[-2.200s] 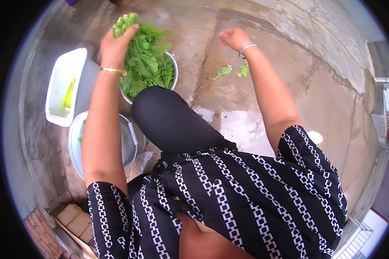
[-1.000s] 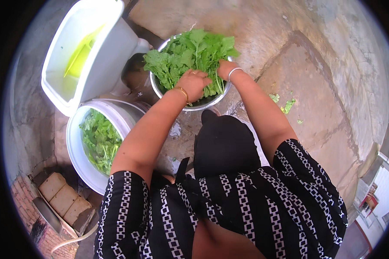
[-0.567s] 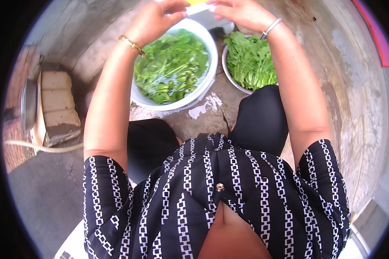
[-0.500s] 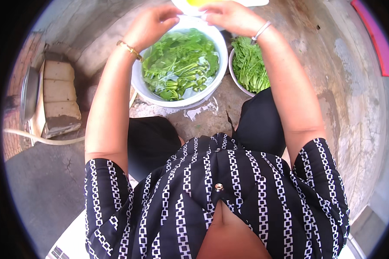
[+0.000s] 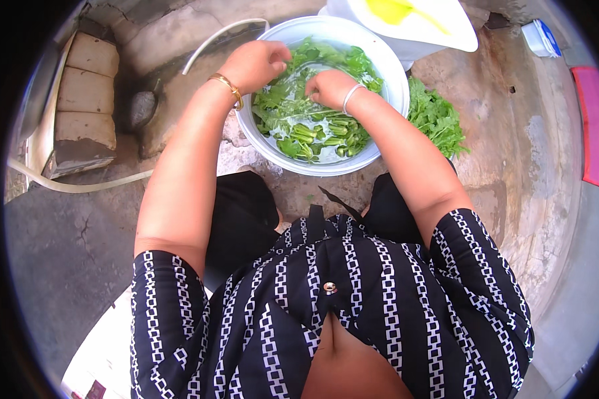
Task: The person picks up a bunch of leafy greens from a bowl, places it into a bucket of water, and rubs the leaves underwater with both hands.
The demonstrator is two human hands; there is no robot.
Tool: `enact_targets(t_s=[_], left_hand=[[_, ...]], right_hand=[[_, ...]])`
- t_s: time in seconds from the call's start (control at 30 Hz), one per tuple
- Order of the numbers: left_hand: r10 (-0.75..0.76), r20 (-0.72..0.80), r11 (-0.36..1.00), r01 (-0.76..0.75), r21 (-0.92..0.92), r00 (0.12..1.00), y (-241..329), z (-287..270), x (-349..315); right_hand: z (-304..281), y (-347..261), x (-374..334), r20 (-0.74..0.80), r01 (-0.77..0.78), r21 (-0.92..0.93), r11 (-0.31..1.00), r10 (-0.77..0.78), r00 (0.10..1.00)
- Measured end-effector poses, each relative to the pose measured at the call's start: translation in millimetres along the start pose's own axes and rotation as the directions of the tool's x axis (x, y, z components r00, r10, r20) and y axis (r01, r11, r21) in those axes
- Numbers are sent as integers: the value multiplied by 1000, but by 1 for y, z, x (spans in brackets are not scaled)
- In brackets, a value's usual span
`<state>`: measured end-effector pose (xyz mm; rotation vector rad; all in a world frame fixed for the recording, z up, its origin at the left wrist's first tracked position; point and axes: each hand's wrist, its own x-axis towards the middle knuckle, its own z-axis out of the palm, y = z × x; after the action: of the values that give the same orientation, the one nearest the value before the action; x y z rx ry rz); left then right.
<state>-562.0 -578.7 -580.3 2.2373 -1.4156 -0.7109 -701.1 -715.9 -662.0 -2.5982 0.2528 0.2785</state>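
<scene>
A round white tub [image 5: 246, 126] of water holds leafy greens [image 5: 313, 133], their cut stems gathered toward its near side. My left hand [image 5: 256, 65], with a gold bracelet at the wrist, is over the tub's left part. Its fingers are curled, slightly blurred, and whatever lies in them cannot be made out. My right hand [image 5: 333, 88], wearing a silver bangle, reaches into the middle of the tub. Its fingers are closed at the greens, with the tips partly hidden among leaves and water.
More leafy greens [image 5: 436, 120] lie right of the tub. Behind it stands a white container [image 5: 439, 23] with something yellow inside. A hose [image 5: 223, 40] bends near the tub's far left. Stacked blocks [image 5: 86, 93] stand at left, and a small white-and-blue box [image 5: 541, 38] sits far right.
Both hands have come from the tub's far rim down into the tub. The tub appears further right and higher in view, and more of the white container shows.
</scene>
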Motion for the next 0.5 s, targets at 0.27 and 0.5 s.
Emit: enact_targets(t_s=[0.27, 0.5], left_hand=[[100, 43, 991, -96, -94, 994, -1, 22, 1], [-18, -72, 983, 4, -183, 997, -19, 38, 14]], right_hand=[[-60, -8, -2, -32, 17, 558, 830, 1, 999], [-12, 17, -6, 71, -14, -38, 999, 16, 997]])
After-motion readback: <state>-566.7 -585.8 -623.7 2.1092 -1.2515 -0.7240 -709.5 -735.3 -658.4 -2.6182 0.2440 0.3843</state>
